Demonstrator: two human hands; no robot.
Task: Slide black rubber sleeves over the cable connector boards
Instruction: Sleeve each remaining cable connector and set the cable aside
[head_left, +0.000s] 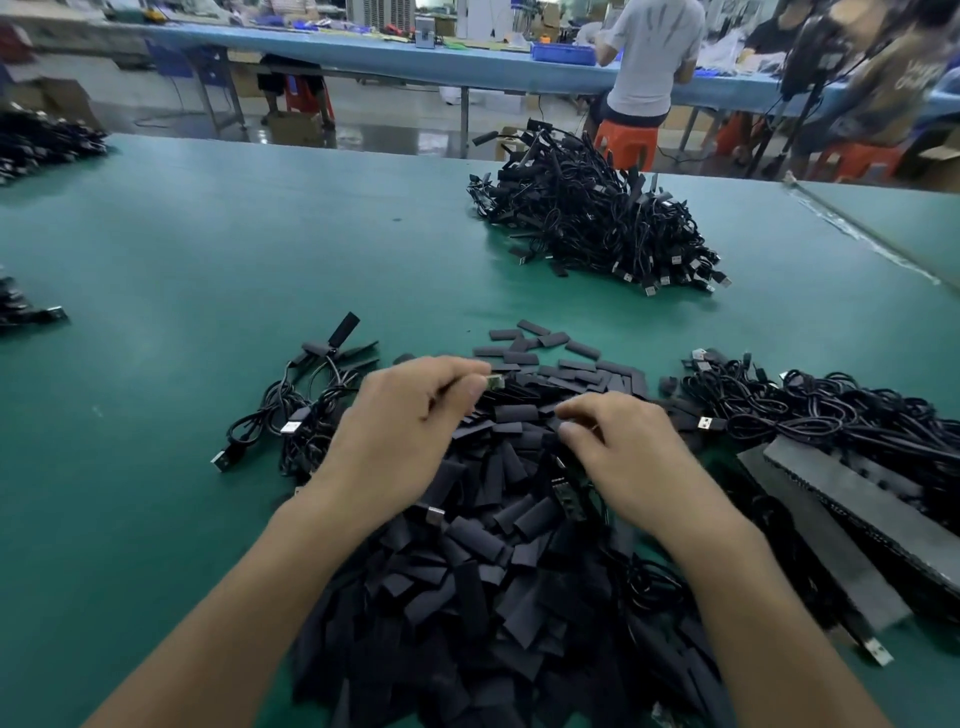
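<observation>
A big heap of flat black rubber sleeves (483, 566) covers the green table in front of me. My left hand (400, 431) hovers over the heap and pinches a small connector board (496, 382) between thumb and fingers. My right hand (618, 447) rests on the heap with thumb and forefinger pinching a black sleeve (553, 427). Under the right wrist lies a green connector board (566, 499) among the sleeves. Whether its cable runs to either hand is hidden.
Sleeved cables (311, 400) lie to the left of the heap, bare USB cables (831, 415) to the right, beside grey foam strips (841, 509). A large pile of cables (597, 218) sits farther back. People work at a blue bench (363, 57) beyond.
</observation>
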